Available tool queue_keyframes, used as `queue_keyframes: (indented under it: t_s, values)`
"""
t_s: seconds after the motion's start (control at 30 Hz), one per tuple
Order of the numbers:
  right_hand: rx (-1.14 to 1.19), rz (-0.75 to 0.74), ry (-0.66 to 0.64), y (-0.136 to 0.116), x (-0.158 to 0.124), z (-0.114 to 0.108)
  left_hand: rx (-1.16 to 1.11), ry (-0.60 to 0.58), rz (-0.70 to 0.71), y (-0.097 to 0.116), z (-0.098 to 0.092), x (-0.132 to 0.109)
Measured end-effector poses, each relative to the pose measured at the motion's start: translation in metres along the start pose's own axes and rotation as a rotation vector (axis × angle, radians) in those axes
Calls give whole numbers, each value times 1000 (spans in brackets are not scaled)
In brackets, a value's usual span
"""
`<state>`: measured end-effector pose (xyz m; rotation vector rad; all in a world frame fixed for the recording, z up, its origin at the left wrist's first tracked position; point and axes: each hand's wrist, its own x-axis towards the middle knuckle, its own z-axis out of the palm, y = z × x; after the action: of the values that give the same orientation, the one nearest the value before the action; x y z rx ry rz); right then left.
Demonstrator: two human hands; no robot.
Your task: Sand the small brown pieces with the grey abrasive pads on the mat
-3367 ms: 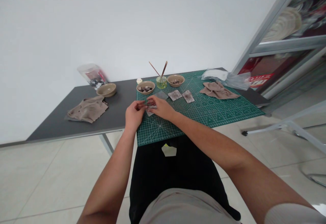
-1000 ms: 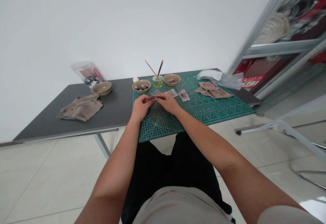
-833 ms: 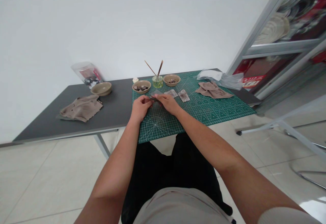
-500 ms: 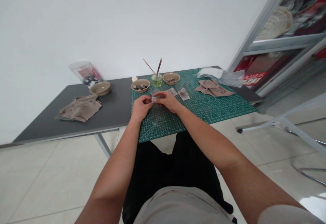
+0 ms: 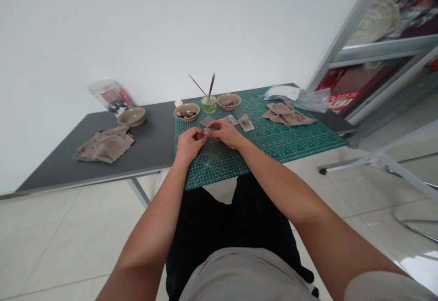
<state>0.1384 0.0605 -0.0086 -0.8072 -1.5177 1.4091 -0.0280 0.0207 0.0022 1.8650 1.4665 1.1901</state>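
Over the green cutting mat [image 5: 219,168], my left hand [image 5: 189,145] and my right hand [image 5: 227,134] meet fingertip to fingertip. Both are closed on a small greyish piece [image 5: 209,131], mostly covered by the fingers. Just behind my right hand lie a mottled grey-white piece [image 5: 230,119] and, to its right, a similar speckled piece [image 5: 246,123]. A thin grey sheet [image 5: 205,121] lies flat behind the fingers. Farther back are a bowl of dark pieces [image 5: 186,113], a glass jar [image 5: 209,104] with two sticks in it, and a second bowl [image 5: 229,102].
On the left, the dark table [image 5: 150,141] bears a brown cloth [image 5: 105,144], a tan bowl [image 5: 132,117] and a tilted clear container [image 5: 110,96]. At the right are another brown cloth [image 5: 286,113] and a plastic bag [image 5: 313,98]. A small white item [image 5: 178,103] stands near the wall.
The camera view has shifted slightly. The held piece now looks flatter between my fingertips, and both hands stay in nearly the same place.
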Motion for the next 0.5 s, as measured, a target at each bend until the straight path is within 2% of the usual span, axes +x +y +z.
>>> queue_keyframes:
  t_s: [0.13, 0.33, 0.5]
  values:
    - [53, 19, -6, -1, -1, -2, -71, 44, -8, 0, -1, -3]
    - [-23, 49, -6, -4, -3, 1, 32, 29, 36, 3, -1, -3]
    - [31, 21, -26, -1, -2, -2, -5, 41, 20, 6, -2, -4]
